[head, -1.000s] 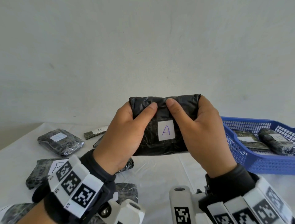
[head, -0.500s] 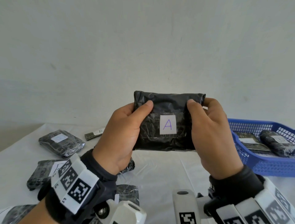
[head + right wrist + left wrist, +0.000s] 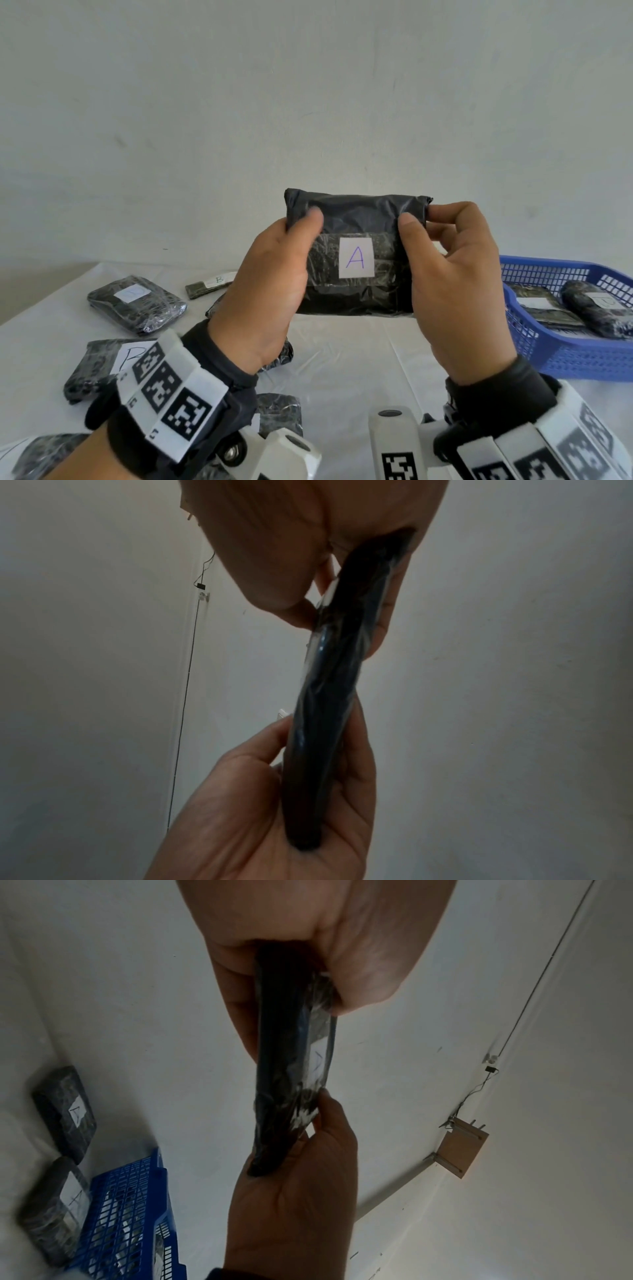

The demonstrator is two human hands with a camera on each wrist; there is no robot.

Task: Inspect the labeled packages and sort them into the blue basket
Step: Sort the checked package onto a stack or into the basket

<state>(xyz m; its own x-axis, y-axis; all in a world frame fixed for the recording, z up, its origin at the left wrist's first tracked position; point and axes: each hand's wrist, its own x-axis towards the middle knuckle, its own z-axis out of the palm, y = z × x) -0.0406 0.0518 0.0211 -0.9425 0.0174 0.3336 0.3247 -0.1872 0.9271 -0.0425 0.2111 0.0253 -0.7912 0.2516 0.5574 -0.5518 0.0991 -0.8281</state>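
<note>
A black plastic-wrapped package (image 3: 356, 219) with a white label reading "A" is held upright in the air, label toward me. My left hand (image 3: 274, 274) grips its left end, thumb on the front. My right hand (image 3: 448, 274) pinches its right end, thumb in front and fingers behind. Both wrist views show the package edge-on (image 3: 291, 1056) (image 3: 335, 683) between the two hands. The blue basket (image 3: 561, 356) stands on the table at the right and holds two wrapped packages (image 3: 596, 308).
Several more black labeled packages lie on the white table at the left, among them one at the back left (image 3: 137, 305), a thin one marked "B" (image 3: 209, 284) and one near my left wrist (image 3: 92, 366). A plain wall stands behind the table.
Both hands have raised the package and shifted it a little right. Both thumbs slid outward from its middle toward its ends, uncovering the label area.
</note>
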